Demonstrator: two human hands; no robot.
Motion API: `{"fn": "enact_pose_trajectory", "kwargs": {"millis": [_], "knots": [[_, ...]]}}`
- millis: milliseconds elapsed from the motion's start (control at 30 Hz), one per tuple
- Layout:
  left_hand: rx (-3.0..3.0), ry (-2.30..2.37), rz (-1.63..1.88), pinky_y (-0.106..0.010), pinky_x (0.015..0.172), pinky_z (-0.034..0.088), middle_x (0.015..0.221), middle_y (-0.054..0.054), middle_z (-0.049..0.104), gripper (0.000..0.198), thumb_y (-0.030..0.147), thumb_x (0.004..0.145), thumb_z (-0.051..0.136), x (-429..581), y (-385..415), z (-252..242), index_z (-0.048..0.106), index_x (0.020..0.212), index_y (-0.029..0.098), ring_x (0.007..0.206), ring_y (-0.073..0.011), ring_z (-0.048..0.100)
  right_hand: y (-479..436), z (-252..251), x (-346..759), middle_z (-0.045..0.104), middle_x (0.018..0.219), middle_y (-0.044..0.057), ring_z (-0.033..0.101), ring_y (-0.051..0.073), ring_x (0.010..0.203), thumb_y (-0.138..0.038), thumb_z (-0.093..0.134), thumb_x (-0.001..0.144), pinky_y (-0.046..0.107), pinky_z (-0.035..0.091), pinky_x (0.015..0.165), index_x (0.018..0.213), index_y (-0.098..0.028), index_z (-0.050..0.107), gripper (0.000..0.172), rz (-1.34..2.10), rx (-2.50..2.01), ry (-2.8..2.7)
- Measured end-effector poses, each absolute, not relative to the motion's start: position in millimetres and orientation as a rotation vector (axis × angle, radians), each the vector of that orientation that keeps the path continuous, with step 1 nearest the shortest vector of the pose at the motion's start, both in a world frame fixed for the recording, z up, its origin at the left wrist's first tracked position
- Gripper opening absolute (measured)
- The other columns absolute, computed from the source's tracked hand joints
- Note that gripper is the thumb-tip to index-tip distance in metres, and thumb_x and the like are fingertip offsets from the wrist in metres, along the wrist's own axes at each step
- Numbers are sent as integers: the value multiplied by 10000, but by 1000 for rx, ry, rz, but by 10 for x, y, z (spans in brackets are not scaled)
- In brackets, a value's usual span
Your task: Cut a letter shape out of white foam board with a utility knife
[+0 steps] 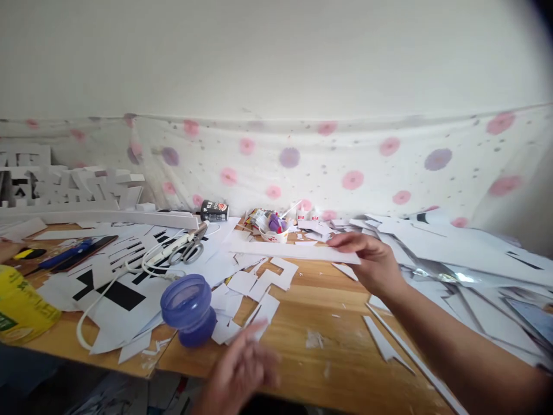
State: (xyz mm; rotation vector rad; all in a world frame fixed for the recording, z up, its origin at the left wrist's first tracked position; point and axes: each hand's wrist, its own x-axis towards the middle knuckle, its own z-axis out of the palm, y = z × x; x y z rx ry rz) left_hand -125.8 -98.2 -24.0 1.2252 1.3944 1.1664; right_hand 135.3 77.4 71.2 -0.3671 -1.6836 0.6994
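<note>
A long, narrow white strip point(285, 250) is held up over the wooden table point(319, 305), roughly level. My right hand point(369, 259) pinches its right end between thumb and fingers. Low in the middle, my left hand point(244, 369) is blurred by motion, with its fingers apart and nothing seen in it. Beside it on the left stands a blue-purple plastic cup-like container point(188, 308). White cut-out scraps point(276, 274) lie beneath the strip.
Grey scissors point(188, 249) and a white cable lie on printed sheets at left. A yellow container point(23, 305) stands at the left edge. Behind are a black can point(215, 211) and a bowl point(275, 235). White sheets point(458, 248) are piled at right.
</note>
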Motion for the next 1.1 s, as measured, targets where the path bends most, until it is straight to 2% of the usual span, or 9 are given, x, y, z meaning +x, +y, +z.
{"fn": "enact_pose_trajectory", "kwargs": {"millis": [67, 200, 300, 433, 567, 767, 867, 967, 1100], "knots": [[1089, 1070, 1369, -417, 690, 559, 1065, -120, 702, 783, 767, 715, 574, -1078, -717, 27, 492, 1328, 287, 778, -261, 688, 519, 674, 1656, 741, 918, 51, 699, 191, 879, -297, 774, 768, 366, 585, 772, 745, -240, 684, 109, 682, -442, -1656], [892, 806, 1553, -316, 641, 553, 832, -79, 740, 453, 507, 679, 798, -754, -405, 512, 611, 932, 181, 671, -185, 676, 135, 688, 2143, 747, 927, 46, 705, 186, 876, -255, 741, 803, 345, 585, 765, 781, -267, 709, 41, 593, -486, -1761], [879, 886, 1550, -260, 615, 547, 711, -36, 723, 407, 376, 606, 871, -577, -382, 641, 584, 807, 168, 640, -154, 666, 5, 683, 2455, 746, 976, 49, 702, 191, 929, -221, 702, 828, 342, 575, 808, 846, -280, 725, 66, 512, -538, -1844], [859, 974, 1537, -235, 622, 549, 684, -23, 715, 393, 339, 597, 868, -402, -424, 481, 590, 805, 156, 637, -135, 668, -58, 535, 2773, 726, 1080, 67, 683, 192, 1004, -244, 647, 854, 341, 554, 879, 1041, -264, 716, 201, 577, -751, -1928], [831, 1069, 1526, -232, 639, 551, 676, -1, 698, 402, 360, 617, 847, -208, -476, 155, 574, 834, 159, 646, -127, 674, -162, 249, 2904, 725, 886, 69, 691, 178, 742, -312, 652, 825, 307, 577, 691, 1288, -191, 592, 482, 762, -1036, -2019], [1021, 1198, 1356, -283, 684, 546, 747, -18, 720, 649, 394, 715, 767, -187, -500, -70, 497, 1263, 174, 686, -170, 694, -233, -11, 2875, 708, 975, 99, 659, 182, 709, -241, 631, 835, 306, 538, 706, 1260, -181, 626, 429, 330, -1337, -2285], [1276, 1292, 1145, -320, 733, 532, 814, -38, 730, 551, 426, 672, 764, -376, -384, -63, 609, 1135, 171, 756, -212, 691, -160, -30, 2860, 708, 1057, 108, 679, 205, 800, -262, 643, 843, 312, 529, 760, 1305, -178, 592, 472, 319, -1405, -2373], [1410, 1341, 1056, -318, 682, 505, 716, -11, 706, 425, 419, 598, 787, -528, -249, -85, 685, 939, 187, 717, -224, 664, -86, -55, 2833, 668, 1209, 131, 662, 248, 1003, -297, 635, 857, 340, 505, 872, 1316, -178, 583, 477, 289, -1435, -2396], [1517, 1423, 1054, -301, 622, 476, 617, 20, 654, 414, 444, 583, 778, -598, -120, -153, 714, 911, 198, 650, -216, 636, 30, -57, 2812, 660, 1238, 132, 616, 268, 1118, -323, 613, 877, 373, 473, 945, 1319, -188, 580, 464, 230, -1417, -2425]]}}
